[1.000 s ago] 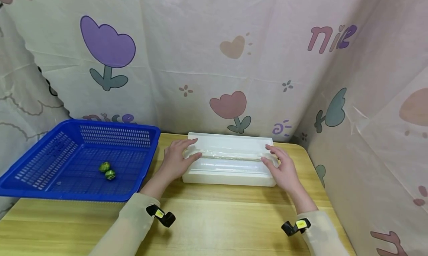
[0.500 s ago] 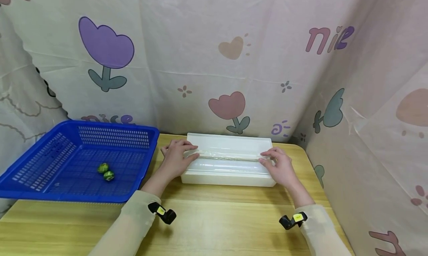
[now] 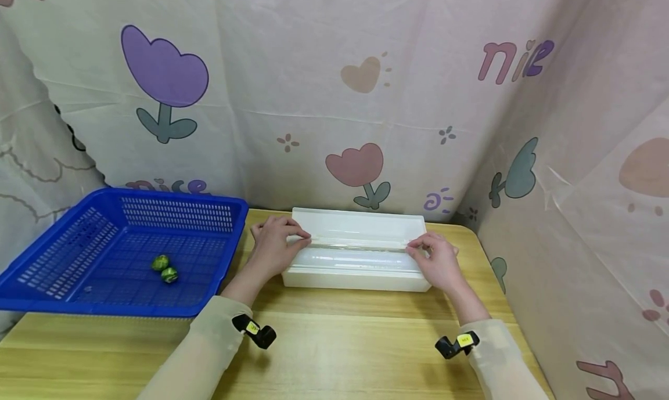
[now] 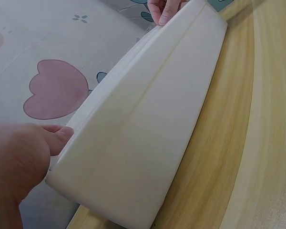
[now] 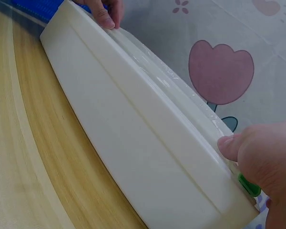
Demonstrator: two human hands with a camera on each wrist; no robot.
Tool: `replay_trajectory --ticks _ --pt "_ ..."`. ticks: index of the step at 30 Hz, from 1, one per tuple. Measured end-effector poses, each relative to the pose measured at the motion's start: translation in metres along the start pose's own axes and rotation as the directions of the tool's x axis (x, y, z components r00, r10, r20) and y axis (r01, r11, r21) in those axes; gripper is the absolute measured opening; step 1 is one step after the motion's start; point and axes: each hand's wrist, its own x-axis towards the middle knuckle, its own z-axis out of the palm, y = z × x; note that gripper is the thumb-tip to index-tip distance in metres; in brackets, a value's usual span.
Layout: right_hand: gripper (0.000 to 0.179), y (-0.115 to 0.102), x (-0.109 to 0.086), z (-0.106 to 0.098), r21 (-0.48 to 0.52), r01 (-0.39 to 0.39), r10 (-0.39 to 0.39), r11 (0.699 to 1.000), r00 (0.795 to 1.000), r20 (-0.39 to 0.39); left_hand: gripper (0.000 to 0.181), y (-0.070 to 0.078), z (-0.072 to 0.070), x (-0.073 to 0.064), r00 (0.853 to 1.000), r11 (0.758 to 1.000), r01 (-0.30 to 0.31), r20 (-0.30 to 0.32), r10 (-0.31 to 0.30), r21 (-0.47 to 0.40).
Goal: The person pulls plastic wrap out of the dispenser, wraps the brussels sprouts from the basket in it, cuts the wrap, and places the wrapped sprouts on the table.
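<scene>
A long white cling film dispenser (image 3: 358, 281) stands on the table with its lid (image 3: 360, 219) raised at the back. Inside lies a roll of clear cling film (image 3: 358, 259), its loose edge spanning the box between both hands. My left hand (image 3: 273, 249) pinches that edge at the left end between thumb and fingertips. At the right end my right hand (image 3: 438, 262) pinches it the same way. In the right wrist view a small green part (image 5: 249, 185) shows at the box's end, below the right thumb. The box's front wall hides the left fingertips in the left wrist view.
A blue plastic basket (image 3: 209, 302) stands to the left, close to the left forearm, with two small green patterned balls (image 3: 164, 267) in it. A printed cloth (image 3: 292, 86) hangs right behind the box. The wooden table (image 3: 350, 348) extends in front.
Both hands had thumb and fingers spread at the box's ends; they have since closed to pinch the film. The film edge now looks more stretched between them. Box and basket stay put.
</scene>
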Motion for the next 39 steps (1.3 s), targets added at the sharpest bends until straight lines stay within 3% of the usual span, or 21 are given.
replay_trajectory --ticks 14,24,31,39 --pt "0.006 -0.0007 -0.0023 -0.0022 0.042 0.041 -0.04 0.998 0.999 -0.008 0.006 0.0045 -0.0004 -0.0008 0.999 0.998 0.018 0.037 -0.015 -0.058" --pt "0.007 -0.0031 -0.0015 0.0009 0.017 0.119 -0.118 0.993 0.992 -0.037 0.005 0.0037 -0.0022 -0.0011 0.998 0.973 0.058 0.036 -0.051 -0.221" --pt "0.006 -0.0039 -0.0014 0.0012 0.025 0.105 -0.104 0.994 0.993 -0.055 0.008 0.0061 -0.0057 -0.0025 0.995 0.956 0.1 0.051 -0.089 -0.275" --pt "0.008 -0.008 0.0026 -0.0014 0.005 0.087 -0.087 0.996 0.994 -0.061 0.008 0.005 -0.0067 0.0012 0.994 0.948 0.109 0.02 -0.108 -0.299"
